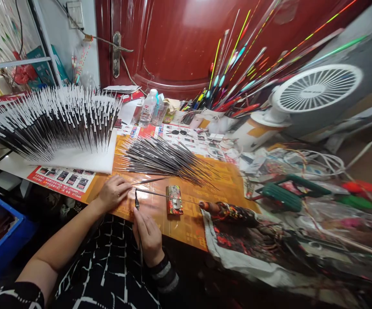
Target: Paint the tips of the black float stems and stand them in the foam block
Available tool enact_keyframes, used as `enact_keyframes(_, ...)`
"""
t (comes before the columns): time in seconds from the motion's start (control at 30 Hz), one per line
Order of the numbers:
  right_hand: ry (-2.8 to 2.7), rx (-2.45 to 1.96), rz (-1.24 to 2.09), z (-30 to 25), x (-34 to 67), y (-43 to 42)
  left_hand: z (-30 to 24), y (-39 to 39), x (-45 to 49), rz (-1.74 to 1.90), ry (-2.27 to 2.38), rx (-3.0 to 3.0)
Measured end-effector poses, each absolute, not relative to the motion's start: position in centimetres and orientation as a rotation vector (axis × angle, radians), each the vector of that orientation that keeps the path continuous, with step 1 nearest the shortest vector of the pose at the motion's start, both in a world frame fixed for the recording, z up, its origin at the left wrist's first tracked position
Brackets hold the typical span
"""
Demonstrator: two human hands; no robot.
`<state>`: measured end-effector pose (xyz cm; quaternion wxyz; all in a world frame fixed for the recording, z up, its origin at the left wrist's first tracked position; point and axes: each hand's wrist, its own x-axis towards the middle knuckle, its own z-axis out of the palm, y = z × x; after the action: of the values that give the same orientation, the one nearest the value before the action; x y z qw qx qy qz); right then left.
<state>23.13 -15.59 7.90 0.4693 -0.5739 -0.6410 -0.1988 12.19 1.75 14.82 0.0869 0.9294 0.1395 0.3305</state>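
Observation:
My left hand [113, 192] rests on the orange table cover [186, 223], fingers pinched on the end of a thin grey float stick [160, 195] that lies across a small patterned block [174, 200]. My right hand [149, 236] grips a fine paintbrush [136, 201], its tip pointing up to the stick near my left fingers. Just behind lies a loose pile of several grey float sticks [163, 159]. A white foam board [86, 156] at the left bristles with many white-tipped sticks [53, 116] stuck upright.
A white desk fan [315, 92] stands at the right behind a pot of coloured floats [234, 81]. Plastic bottles [149, 107] sit at the back. Cables, green tools [281, 195] and stained newspaper [253, 244] crowd the right. A blue bin [2, 249] sits at lower left.

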Motion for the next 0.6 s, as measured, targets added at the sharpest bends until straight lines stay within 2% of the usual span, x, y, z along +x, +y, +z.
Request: enact_keyframes(0.6, -1.576, -1.361, -0.488, 9.1, 23.1, -15.6, 15.0, 1.8, 12.2, 1.040, 0.374, 2.763)
